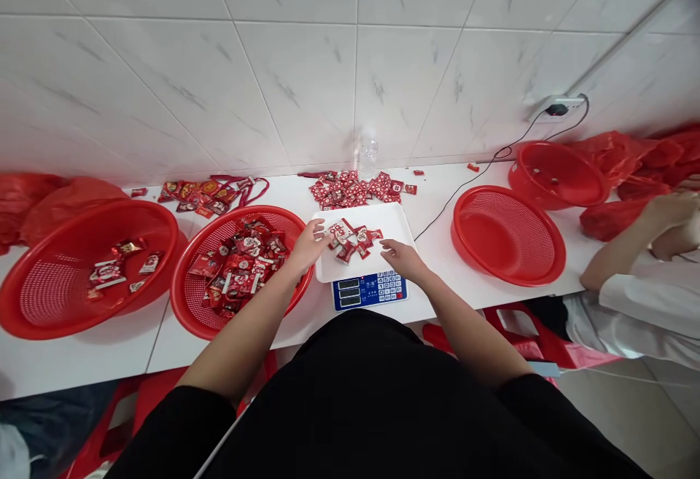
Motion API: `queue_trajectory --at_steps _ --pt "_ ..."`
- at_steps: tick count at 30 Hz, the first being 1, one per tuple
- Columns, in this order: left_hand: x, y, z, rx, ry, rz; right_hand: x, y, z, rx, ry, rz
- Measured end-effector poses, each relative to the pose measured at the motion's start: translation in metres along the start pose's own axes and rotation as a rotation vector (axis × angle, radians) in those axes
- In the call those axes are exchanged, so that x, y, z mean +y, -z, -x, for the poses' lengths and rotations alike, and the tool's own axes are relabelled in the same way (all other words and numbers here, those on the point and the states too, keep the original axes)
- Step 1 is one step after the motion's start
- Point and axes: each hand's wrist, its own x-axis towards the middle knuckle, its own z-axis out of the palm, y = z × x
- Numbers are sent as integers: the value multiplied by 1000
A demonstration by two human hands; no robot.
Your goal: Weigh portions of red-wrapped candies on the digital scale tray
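Note:
Several small red-and-white candy packets (358, 234) lie loosely on the white tray (372, 212) of a digital scale (370, 291). My left hand (309, 246) is over the tray's left edge, thumb and fingers apart, close beside the leftmost packet; I see nothing gripped in it. At the tray's right side is my right hand (403, 259), its fingers slightly bent and pointing at the packets, with nothing visible in it. The scale's blue panel with display and keypad faces me. To the left, a red basket (189, 297) holds a heap of similar packets.
Another red basket (16, 318) at far left has a few packets. Behind the tray lie a packet pile (350, 189) and a clear bottle (368, 154). To the right are red baskets (555, 275), a black cable (453, 197) and a co-worker's arm (617, 242).

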Motion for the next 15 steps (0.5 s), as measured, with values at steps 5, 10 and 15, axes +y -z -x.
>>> queue_trajectory --at_steps 5,10,15 --pt "-15 15 2 97 -104 -391 8 1 -4 14 14 49" --pt "-54 46 22 252 -126 -612 -9 -21 -15 68 160 249" --pt "-77 55 45 266 -46 -632 -46 -53 -42 -35 244 479"
